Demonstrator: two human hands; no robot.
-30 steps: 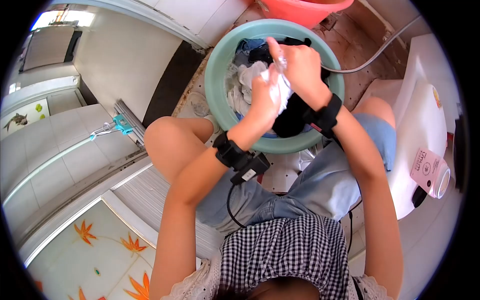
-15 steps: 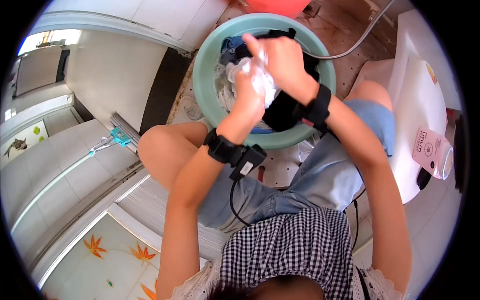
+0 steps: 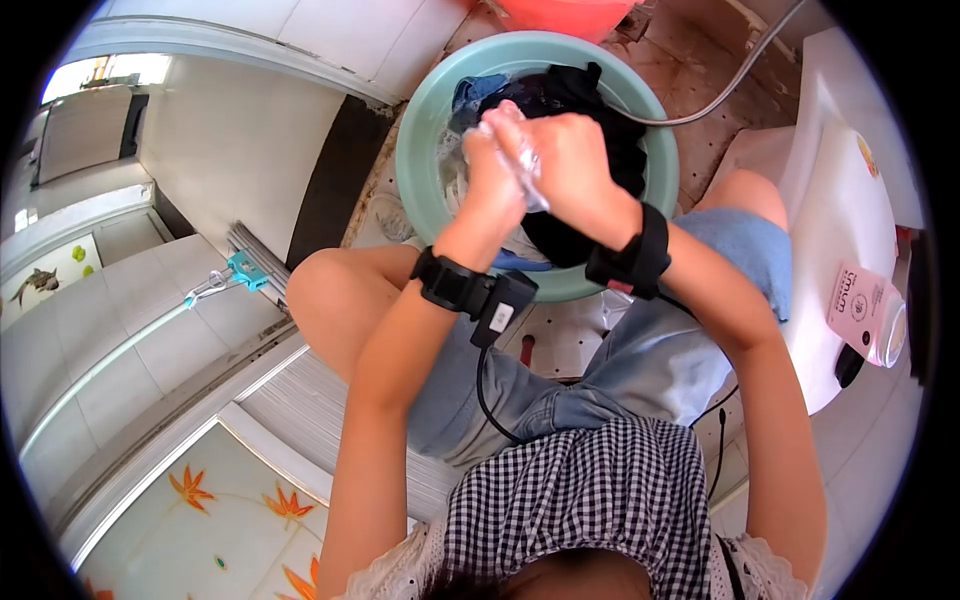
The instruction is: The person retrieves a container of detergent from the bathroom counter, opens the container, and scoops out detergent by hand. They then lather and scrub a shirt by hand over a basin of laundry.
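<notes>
Above the green basin (image 3: 412, 190), my left hand (image 3: 490, 178) and my right hand (image 3: 572, 160) are closed and pressed together, knuckles up. A wet white cloth (image 3: 532, 188) with suds shows between them; most of it is hidden inside my fists. Beneath my hands, the basin holds black clothes (image 3: 562, 232), a blue denim piece (image 3: 478, 92) and some whitish fabric in foamy water. Each of my wrists wears a black strap.
A grey hose (image 3: 722, 100) runs over the basin's right rim. Behind it stands a red tub (image 3: 568, 15). To the right are a white fixture (image 3: 850, 215) and a pink-labelled jar (image 3: 866, 312). A mop (image 3: 245, 270) leans at the left.
My hands have come closer together, and less of the white cloth shows between them. The right hand has turned and lowered slightly. The whole view has shifted a little.
</notes>
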